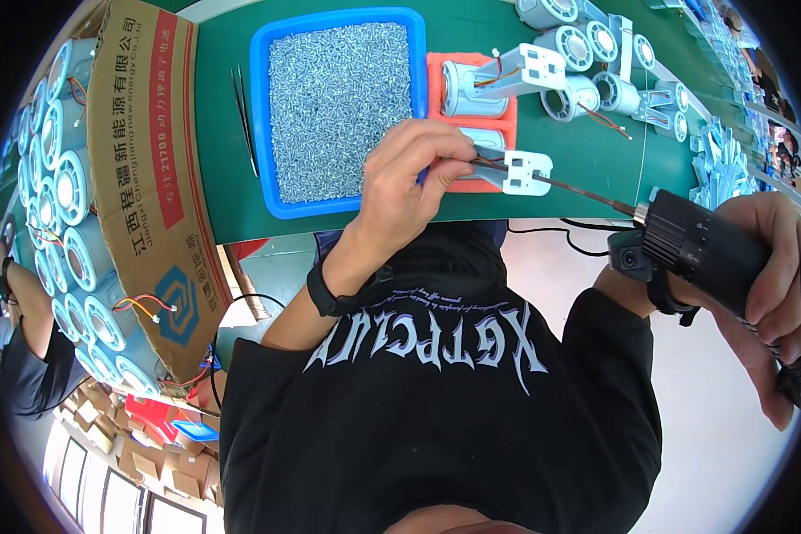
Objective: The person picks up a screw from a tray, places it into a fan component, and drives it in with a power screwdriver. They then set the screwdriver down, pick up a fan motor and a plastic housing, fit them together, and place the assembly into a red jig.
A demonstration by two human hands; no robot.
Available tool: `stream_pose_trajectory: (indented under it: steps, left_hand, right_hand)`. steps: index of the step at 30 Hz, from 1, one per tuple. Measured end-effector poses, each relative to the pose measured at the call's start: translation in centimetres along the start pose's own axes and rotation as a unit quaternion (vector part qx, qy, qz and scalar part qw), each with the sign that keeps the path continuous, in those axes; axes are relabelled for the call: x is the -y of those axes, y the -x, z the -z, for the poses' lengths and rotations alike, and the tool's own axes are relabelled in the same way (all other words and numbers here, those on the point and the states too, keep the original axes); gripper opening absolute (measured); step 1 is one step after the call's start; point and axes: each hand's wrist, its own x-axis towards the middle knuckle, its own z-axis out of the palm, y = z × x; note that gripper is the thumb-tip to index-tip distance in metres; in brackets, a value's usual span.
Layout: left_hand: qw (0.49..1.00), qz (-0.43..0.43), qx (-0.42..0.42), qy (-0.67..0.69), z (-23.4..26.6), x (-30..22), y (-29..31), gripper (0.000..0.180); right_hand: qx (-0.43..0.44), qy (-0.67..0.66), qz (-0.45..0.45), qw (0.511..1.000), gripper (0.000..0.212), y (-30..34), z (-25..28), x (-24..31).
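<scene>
My right hand is wrapped round a black electric screwdriver. Its long thin bit reaches left to a hole in the pale blue end bracket of a motor-like part. At the left of that bracket, my left hand has thumb and fingers pinched on something thin and dark, whose kind I cannot make out. The part's round body lies in an orange holder, partly hidden by my left hand. A second such part, with coloured wires, lies in the holder just beyond.
A blue tray full of small screws stands left of the holder, with dark tweezers beside it. A cardboard box borders stacked round parts at left. More parts and pale blue pieces lie at right.
</scene>
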Motion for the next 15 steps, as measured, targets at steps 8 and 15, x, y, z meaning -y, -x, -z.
stream_pose_trajectory:
  steps: [8, 15]
  left_hand:
    - [0.999, 0.007, 0.04, -0.01, 0.65, -0.1, -0.02, 0.014]
    - [0.999, 0.01, 0.035, -0.003, 0.68, -0.31, -0.39, 0.014]
  right_hand:
    - [0.015, 0.006, 0.0, 1.0, 0.058, 0.03, 0.23, 0.04]
    - [0.053, 0.016, -0.002, 0.998, 0.06, 0.11, 0.09, -0.26]
